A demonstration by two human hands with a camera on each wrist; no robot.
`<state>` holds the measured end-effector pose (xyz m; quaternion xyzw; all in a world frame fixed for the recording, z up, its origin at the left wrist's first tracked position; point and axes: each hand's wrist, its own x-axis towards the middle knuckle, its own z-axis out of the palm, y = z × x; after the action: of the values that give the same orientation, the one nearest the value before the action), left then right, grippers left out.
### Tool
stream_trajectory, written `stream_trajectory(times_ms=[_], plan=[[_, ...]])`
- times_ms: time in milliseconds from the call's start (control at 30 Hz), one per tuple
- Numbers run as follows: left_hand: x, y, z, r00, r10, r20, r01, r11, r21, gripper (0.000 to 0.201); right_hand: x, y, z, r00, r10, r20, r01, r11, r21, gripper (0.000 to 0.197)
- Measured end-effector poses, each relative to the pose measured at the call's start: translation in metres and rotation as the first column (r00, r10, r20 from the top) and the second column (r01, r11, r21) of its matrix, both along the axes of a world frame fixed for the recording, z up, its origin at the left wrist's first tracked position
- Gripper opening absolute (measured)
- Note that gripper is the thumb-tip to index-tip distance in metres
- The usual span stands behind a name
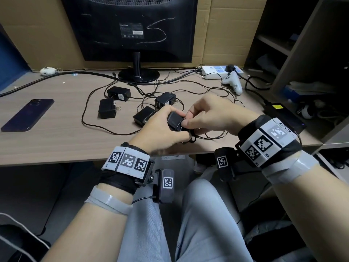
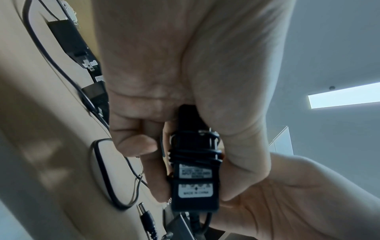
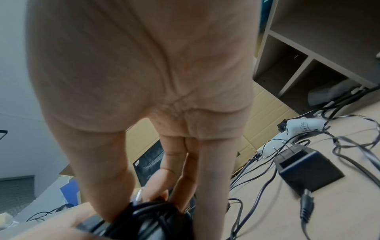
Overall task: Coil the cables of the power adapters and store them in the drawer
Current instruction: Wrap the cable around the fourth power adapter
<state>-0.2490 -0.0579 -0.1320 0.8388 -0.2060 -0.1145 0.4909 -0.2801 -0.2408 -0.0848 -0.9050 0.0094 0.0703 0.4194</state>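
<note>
Basically, the left hand (image 1: 160,127) grips the adapter (image 1: 175,121) just above the desk's (image 1: 56,133) near edge, long axis running away from the left wrist, cable (image 2: 195,154) wrapped crosswise round its body. The right hand (image 1: 209,114) pinches the cable at the adapter's right end, touching it, so it's placed to lay the next turn. No drawer in view.

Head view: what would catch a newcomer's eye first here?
Both hands meet at the desk's front edge: the left hand grips a black power adapter with cable wound round its body, while the right hand pinches at its end. Behind them, four more adapters lie on the desk amid tangled loose cables. A monitor stands at the back, showing its rear, and a dark phone lies far left.
</note>
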Motion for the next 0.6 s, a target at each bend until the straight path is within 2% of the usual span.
stream_trajectory(times_ms=[133, 233, 367, 467, 533, 600], plan=[[0.001, -0.002, -0.002, 0.999, 0.034, 0.005, -0.034, 0.999, -0.007, 0.048, -0.004, -0.001, -0.001, 0.998, 0.011, 0.061, -0.013, 0.999, 0.032, 0.02], [0.001, -0.004, -0.006, 0.998, 0.052, 0.025, -0.052, 0.999, -0.018, 0.049, -0.004, -0.001, 0.0, 0.993, -0.002, 0.114, 0.013, 0.995, -0.101, 0.021], [0.002, -0.008, -0.008, 0.996, 0.084, 0.041, -0.082, 0.996, -0.043, 0.05, -0.003, 0.0, -0.001, 0.99, -0.012, 0.142, 0.019, 0.998, -0.052, 0.014], [0.004, -0.01, -0.007, 0.994, 0.103, 0.041, -0.102, 0.994, -0.041, 0.046, -0.004, 0.002, -0.002, 0.979, 0.017, 0.205, 0.014, 0.989, -0.149, 0.011], [0.006, -0.012, -0.007, 0.995, 0.088, 0.035, -0.087, 0.996, -0.036, 0.046, -0.005, 0.001, -0.002, 0.973, 0.046, 0.226, -0.004, 0.983, -0.184, 0.011], [0.007, -0.013, -0.006, 0.999, 0.04, 0.028, -0.04, 0.999, -0.017, 0.049, -0.004, -0.004, -0.004, 0.973, 0.037, 0.228, -0.002, 0.989, -0.151, 0.011]])
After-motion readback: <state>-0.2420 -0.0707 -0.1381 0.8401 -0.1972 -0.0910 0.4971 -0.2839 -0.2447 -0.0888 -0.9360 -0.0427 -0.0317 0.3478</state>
